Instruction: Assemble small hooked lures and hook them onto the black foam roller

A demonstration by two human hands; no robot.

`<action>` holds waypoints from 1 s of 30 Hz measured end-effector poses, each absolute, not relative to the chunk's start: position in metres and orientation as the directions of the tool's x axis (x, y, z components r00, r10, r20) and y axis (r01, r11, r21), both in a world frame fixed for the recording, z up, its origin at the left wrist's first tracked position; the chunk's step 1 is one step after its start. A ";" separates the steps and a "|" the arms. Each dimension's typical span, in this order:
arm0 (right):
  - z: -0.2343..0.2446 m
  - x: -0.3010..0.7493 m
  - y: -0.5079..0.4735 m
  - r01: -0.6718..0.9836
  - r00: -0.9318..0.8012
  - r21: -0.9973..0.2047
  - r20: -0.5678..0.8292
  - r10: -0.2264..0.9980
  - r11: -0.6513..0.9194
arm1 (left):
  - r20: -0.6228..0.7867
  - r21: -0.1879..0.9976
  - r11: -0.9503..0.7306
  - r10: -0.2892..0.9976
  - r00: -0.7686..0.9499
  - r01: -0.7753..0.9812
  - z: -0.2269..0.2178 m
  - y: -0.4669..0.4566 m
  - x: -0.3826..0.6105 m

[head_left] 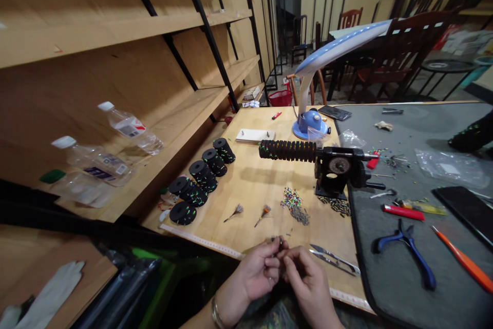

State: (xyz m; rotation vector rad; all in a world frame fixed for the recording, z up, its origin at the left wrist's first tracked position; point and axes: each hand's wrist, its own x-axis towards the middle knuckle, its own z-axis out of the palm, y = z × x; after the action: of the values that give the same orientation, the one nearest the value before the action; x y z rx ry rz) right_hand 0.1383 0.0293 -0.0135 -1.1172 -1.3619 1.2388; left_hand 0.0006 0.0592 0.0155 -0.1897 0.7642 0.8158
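Close together at the table's front edge, my left hand (pixel 259 271) and my right hand (pixel 306 280) both have their fingers pinched. A tiny dark piece shows at the left fingertips, too small to name; whatever the right fingers hold is hidden. Just beyond lie a pile of coloured beads (pixel 291 198) and a heap of small grey pieces (pixel 299 215). Brass-coloured pieces (pixel 339 207) sit below a black hand-cranked winder (pixel 334 167) carrying a ridged black roll (pixel 287 150). Thread snips (pixel 334 258) rest right of my hands. Two feathery tufts (pixel 235 211) (pixel 264 213) lie to the left.
Black foam spools (pixel 200 175) line the table's left side. A blue desk lamp (pixel 310 123) stands at the back. On the grey mat (pixel 379 262) are blue-handled pliers (pixel 408 249), a red lighter (pixel 403 212), an orange pointed tool (pixel 462 258) and a black phone (pixel 466 216). Shelves (pixel 169 154) rise at left.
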 end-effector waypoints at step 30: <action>-0.020 0.139 0.031 -0.034 -0.145 -0.994 -0.096 0.985 -0.102 | -0.589 0.512 0.585 0.772 0.238 -0.628 0.007 0.052 0.007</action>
State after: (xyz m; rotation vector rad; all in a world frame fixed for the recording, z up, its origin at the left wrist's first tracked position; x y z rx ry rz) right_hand 0.1393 0.0312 -0.0199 -1.1802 -1.2343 1.4086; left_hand 0.0074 0.0516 0.0067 0.1823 0.9174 0.9660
